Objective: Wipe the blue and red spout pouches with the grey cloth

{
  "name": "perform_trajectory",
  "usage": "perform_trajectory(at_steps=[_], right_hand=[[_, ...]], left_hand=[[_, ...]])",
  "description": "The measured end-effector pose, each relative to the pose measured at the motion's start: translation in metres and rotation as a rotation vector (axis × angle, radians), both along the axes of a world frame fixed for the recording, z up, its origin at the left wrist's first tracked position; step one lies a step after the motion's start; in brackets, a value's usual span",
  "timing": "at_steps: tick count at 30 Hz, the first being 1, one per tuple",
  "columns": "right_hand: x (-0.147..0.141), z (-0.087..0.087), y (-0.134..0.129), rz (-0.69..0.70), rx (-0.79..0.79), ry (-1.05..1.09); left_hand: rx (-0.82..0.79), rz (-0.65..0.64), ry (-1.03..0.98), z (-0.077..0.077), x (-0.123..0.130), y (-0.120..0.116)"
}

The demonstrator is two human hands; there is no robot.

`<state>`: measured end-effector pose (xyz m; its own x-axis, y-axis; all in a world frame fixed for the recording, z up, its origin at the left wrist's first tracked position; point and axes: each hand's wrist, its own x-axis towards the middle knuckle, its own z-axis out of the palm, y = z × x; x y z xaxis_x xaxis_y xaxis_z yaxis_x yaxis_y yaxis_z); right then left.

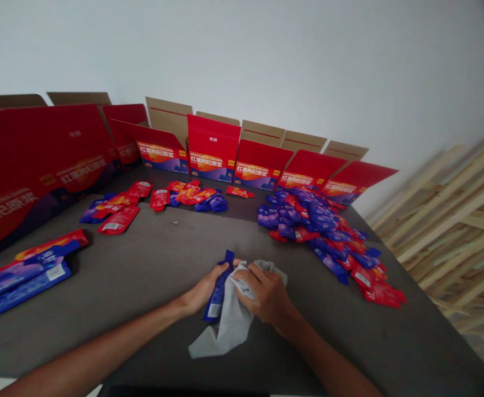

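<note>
My left hand [205,289] is closed around a blue sachet [217,295] with a white barcode label near its lower end. Bunched in my right hand [269,291] is a light grey cloth [235,325], its loose end hanging down toward the table's near edge. The cloth lies against the right side of the sachet and covers part of it. Both hands are close together over the near middle of the grey table [154,259]. Some fingertips of my left hand are hidden behind the sachet and cloth.
Red boxes [212,157] with raised flaps line the back and left. A heap of blue and red sachets [316,220] lies at right. Smaller piles [192,193] sit at back left. Several sachets [30,275] lie at far left. Wooden slats [452,231] stand beyond the table's right edge.
</note>
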<state>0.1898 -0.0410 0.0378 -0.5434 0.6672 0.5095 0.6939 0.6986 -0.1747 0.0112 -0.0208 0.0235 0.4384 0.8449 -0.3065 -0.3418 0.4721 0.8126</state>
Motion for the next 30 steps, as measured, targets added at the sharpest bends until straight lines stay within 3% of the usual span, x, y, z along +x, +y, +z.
perform_trajectory(at_steps=[5,11,17,20,26,30], right_hand=[[-0.001,-0.002,0.0,-0.005,-0.01,-0.013],[-0.001,-0.006,0.0,0.061,-0.004,-0.108],[-0.002,-0.004,-0.002,0.221,-0.078,-0.299],[-0.003,-0.003,0.001,0.155,-0.092,-0.279],[0.001,-0.002,0.01,-0.132,-0.078,-0.084],[0.003,-0.003,0.012,-0.153,-0.076,-0.054]], left_hand=[[0.048,-0.008,0.015,0.0,-0.002,0.002],[0.1,-0.115,0.023,0.002,-0.008,0.003],[0.31,-0.157,0.334,0.006,-0.013,0.006],[0.38,-0.198,0.399,0.007,-0.013,0.007],[0.485,-0.207,0.551,0.0,-0.014,0.007],[0.528,-0.158,0.558,0.0,-0.014,0.007]])
